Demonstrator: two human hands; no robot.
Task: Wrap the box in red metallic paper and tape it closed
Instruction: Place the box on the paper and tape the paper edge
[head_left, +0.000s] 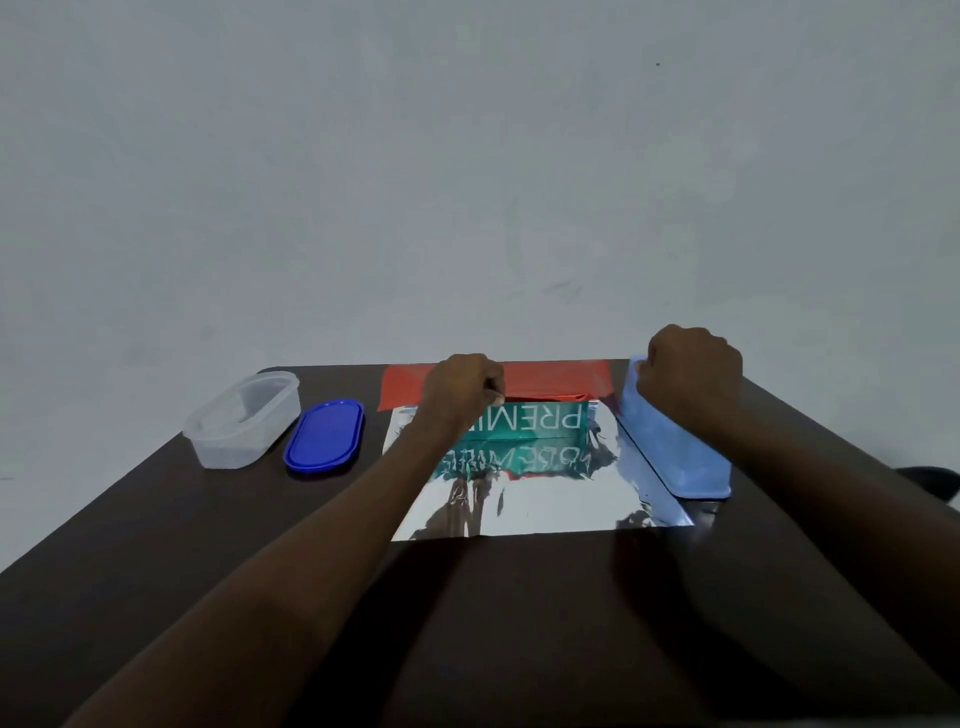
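Observation:
A teal box (540, 418) printed with white letters lies on a sheet of metallic paper (545, 504), silver side up. The paper's red side (550, 382) shows where the far edge is folded over the box top. My left hand (462, 389) is closed in a fist on the box's near left corner, pinching the red paper edge. My right hand (688, 371) is closed over the far end of a light blue container (670, 441) that stands along the paper's right edge. No tape is in view.
A clear plastic tub (244, 421) and its blue oval lid (324, 436) sit at the far left of the dark brown table (208, 545). A grey wall rises behind the table's far edge.

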